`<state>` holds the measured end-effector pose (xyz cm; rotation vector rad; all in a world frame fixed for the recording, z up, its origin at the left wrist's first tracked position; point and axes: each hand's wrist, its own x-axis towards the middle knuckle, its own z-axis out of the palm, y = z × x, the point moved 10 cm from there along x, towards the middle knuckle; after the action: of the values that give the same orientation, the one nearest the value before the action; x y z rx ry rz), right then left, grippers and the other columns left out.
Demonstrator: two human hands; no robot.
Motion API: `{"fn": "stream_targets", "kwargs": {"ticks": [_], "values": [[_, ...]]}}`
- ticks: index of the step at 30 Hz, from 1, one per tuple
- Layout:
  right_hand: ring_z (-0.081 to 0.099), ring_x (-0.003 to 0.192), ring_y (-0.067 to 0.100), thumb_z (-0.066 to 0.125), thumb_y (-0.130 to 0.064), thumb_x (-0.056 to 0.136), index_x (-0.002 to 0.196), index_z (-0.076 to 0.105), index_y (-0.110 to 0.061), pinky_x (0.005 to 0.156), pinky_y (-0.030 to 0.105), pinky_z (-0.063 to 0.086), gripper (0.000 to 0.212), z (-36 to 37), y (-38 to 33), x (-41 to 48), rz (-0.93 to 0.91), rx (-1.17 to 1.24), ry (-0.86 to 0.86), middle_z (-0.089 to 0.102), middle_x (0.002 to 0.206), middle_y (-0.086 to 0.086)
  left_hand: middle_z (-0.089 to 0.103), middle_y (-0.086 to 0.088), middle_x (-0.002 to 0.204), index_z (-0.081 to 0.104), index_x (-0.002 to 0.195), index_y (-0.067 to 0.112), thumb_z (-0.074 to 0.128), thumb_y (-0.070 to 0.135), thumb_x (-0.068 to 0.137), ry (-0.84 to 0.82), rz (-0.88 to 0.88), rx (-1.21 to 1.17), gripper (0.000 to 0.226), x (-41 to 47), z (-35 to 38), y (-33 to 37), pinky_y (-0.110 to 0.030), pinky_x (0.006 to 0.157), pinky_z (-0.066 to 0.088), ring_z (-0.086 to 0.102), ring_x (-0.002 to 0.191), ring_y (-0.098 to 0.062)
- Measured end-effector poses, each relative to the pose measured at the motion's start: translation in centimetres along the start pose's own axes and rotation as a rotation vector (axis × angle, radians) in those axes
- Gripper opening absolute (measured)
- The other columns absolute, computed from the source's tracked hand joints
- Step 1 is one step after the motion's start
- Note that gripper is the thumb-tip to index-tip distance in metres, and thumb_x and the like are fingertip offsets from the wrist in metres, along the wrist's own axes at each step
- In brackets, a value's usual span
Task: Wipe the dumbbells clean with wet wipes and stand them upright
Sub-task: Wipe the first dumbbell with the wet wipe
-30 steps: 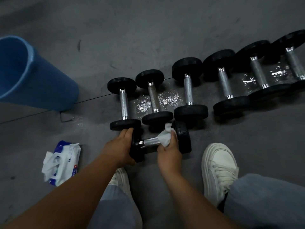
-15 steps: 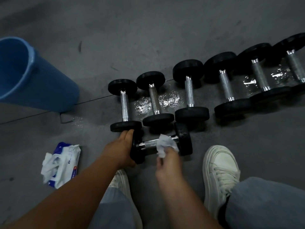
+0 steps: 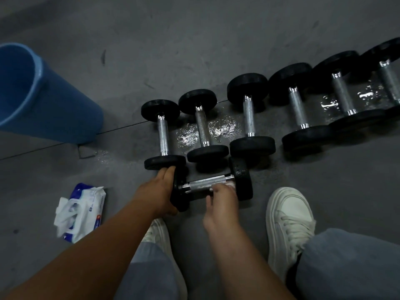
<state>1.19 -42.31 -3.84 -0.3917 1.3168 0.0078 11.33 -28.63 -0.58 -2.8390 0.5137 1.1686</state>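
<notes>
steadying the near dumbbell (image 3: 207, 184) on the floor (image 3: 216, 40) just before the lying row (image 3: 249, 118), left hand (image 3: 160, 192) curled round its left plate, likely to stop any roll, while pinching the wet wipe (image 3: 230, 185) in the right hand (image 3: 221, 199) against the handle's right end for scrubbing.

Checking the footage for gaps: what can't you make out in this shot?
Head view:
- wet wipe: mostly hidden under the right hand.
- near dumbbell: left plate partly behind the left hand.
- rightmost dumbbell: cut off by the right edge.
- wipes pack: label blurred, unreadable.
</notes>
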Motion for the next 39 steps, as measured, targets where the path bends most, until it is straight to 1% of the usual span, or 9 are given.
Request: {"fn": "stream_targets", "kwargs": {"ticks": [2,4,7,14,22,26,29,32,39], "values": [[0.053,0.090,0.012,0.047,-0.001,0.087,0.117,0.055,-0.013,0.104,0.028,0.035,0.033,0.4,-0.1,0.6,0.075,0.048,0.018,0.059,0.104,0.003,0.024,0.002,0.153,0.007,0.155,0.021,0.089,0.038,0.056,-0.003,-0.006,0.007,0.129,-0.1,0.1,0.0,-0.038,0.089,0.052,0.054,0.123,-0.027],[0.050,0.107,0.012,0.047,-0.003,0.087,0.120,0.056,-0.010,0.101,0.028,0.032,0.035,0.3,0.2,0.8,0.105,0.100,0.007,0.055,0.115,0.002,0.025,0.002,0.152,0.008,0.154,0.021,0.089,0.038,0.056,0.005,-0.004,0.005,0.129,-0.2,0.2,0.0,-0.038,0.088,0.052,0.054,0.122,-0.027],[0.050,0.103,0.007,0.044,-0.002,0.085,0.107,0.055,-0.019,0.098,0.027,0.030,0.030,0.2,0.8,0.4,0.097,0.086,-0.045,0.054,0.104,-0.002,0.026,0.003,0.152,0.009,0.154,0.022,0.089,0.039,0.055,0.006,-0.003,0.012,0.128,0.0,0.2,-0.1,-0.038,0.088,0.052,0.054,0.122,-0.026],[0.037,0.133,0.011,0.039,-0.002,0.089,0.114,0.053,-0.016,0.109,0.032,0.023,0.032,0.6,0.5,-0.3,0.146,0.136,-0.094,0.049,0.129,0.000,0.026,0.002,0.151,0.009,0.154,0.022,0.089,0.039,0.055,0.011,-0.008,0.018,0.128,-0.1,0.2,-0.1,-0.039,0.089,0.051,0.055,0.121,-0.027],[0.044,0.123,0.011,0.038,-0.002,0.091,0.092,0.056,-0.014,0.109,0.033,0.024,0.022,0.3,1.7,0.6,0.223,0.075,-0.107,0.058,0.102,-0.001,0.027,0.003,0.151,0.008,0.154,0.022,0.087,0.040,0.056,0.020,-0.007,0.027,0.127,-0.4,0.1,0.1,-0.039,0.088,0.051,0.056,0.120,-0.027],[0.042,0.131,0.011,0.038,-0.003,0.091,0.104,0.056,-0.012,0.107,0.032,0.027,0.024,0.2,1.1,0.7,0.218,0.176,-0.059,0.058,0.115,-0.001,0.026,0.002,0.152,0.008,0.154,0.022,0.088,0.039,0.056,0.014,-0.010,0.022,0.128,-0.4,0.1,0.0,-0.040,0.089,0.051,0.055,0.120,-0.028],[0.039,0.133,0.013,0.038,-0.002,0.091,0.098,0.055,-0.012,0.110,0.034,0.025,0.022,0.4,0.9,-0.7,0.177,0.189,-0.063,0.055,0.105,-0.003,0.028,0.002,0.152,0.009,0.154,0.022,0.088,0.042,0.056,0.024,-0.001,0.019,0.127,-0.3,0.1,0.1,-0.039,0.089,0.051,0.055,0.119,-0.028],[0.039,0.134,0.014,0.042,-0.005,0.089,0.094,0.054,-0.014,0.108,0.032,0.027,0.016,0.7,0.5,0.1,0.201,0.170,-0.038,0.051,0.129,0.003,0.028,0.002,0.151,0.009,0.154,0.022,0.088,0.043,0.057,0.025,-0.007,0.025,0.127,-0.2,0.0,0.0,-0.039,0.089,0.051,0.056,0.118,-0.028],[0.052,0.097,0.009,0.048,-0.005,0.083,0.117,0.056,-0.013,0.098,0.027,0.030,0.035,0.7,0.6,0.9,0.126,0.043,-0.008,0.058,0.121,0.002,0.029,0.003,0.150,0.009,0.153,0.023,0.088,0.040,0.054,0.020,-0.007,0.023,0.128,-0.2,0.2,-0.1,-0.040,0.090,0.051,0.058,0.117,-0.029]]}}
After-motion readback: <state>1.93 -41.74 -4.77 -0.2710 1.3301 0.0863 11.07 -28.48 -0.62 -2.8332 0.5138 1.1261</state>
